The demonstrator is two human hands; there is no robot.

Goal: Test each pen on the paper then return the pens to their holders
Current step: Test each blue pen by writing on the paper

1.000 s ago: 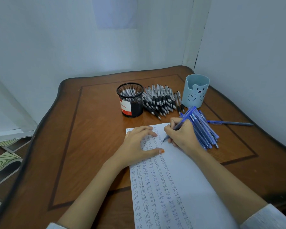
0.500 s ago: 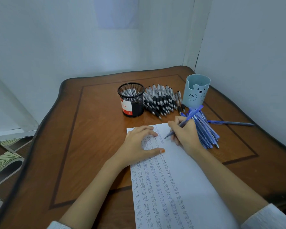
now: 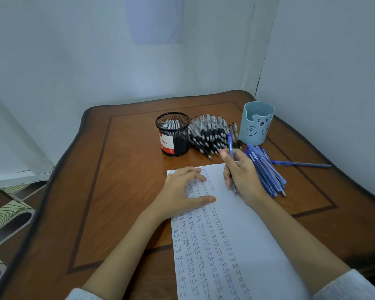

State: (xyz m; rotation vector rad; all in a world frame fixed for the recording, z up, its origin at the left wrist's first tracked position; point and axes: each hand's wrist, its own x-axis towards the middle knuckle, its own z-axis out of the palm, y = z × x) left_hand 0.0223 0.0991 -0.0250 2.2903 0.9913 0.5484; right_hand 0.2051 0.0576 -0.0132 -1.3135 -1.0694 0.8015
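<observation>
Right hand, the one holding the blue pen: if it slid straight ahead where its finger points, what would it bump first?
Probably the heap of black pens, lying just past the outstretched finger of the right hand. The hand may be lifted off the table, so it could pass over them.

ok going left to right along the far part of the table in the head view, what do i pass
black mesh holder → pile of black pens → blue bear cup → lone blue pen

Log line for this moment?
left hand presses paper | right hand grips blue pen over paper | black pens, blue pens loose on table
</observation>
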